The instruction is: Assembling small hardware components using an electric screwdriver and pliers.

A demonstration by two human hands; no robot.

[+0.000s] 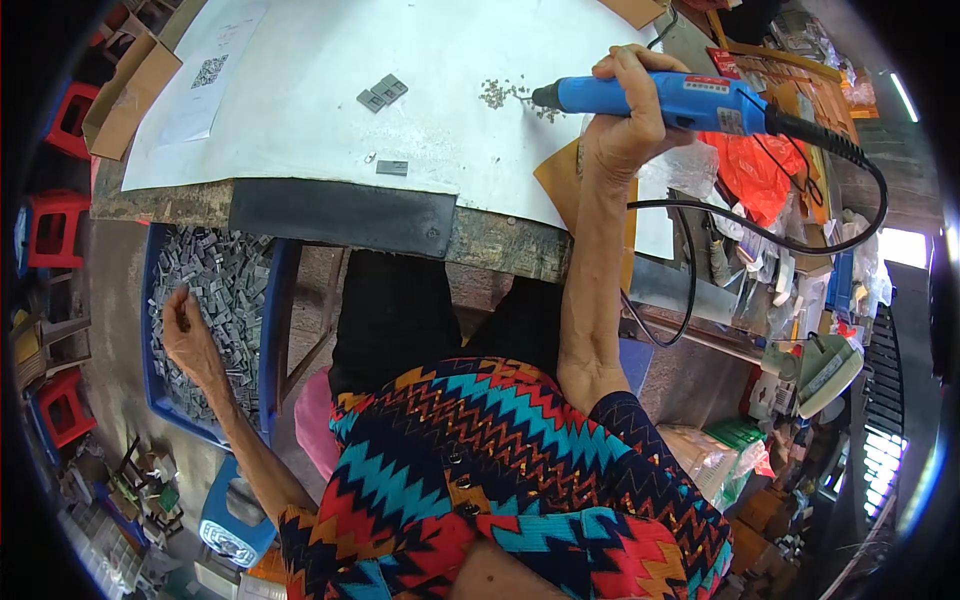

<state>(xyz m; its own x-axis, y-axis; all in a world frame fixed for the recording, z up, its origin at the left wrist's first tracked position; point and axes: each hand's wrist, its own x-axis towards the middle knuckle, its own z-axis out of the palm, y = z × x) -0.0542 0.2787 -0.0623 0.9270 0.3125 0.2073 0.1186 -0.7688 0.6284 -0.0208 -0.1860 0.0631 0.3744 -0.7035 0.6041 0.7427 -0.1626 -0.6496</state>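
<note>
My right hand is wrapped round a blue electric screwdriver with a black cable. Its dark tip points left, right beside a scatter of small screws on the white sheet. Down at the left, my left hand hangs over a blue bin filled with small grey parts. Its fingers are curled together; whatever they may pinch is too small to make out. On the sheet lie several grey rectangular pieces grouped together, and one more grey piece near the front edge.
A dark strip covers part of the worn table edge. The screwdriver's black cable loops past my right forearm. Cardboard stands at the left, with red stools beyond. Plastic bags and clutter, including a red bag, crowd the right.
</note>
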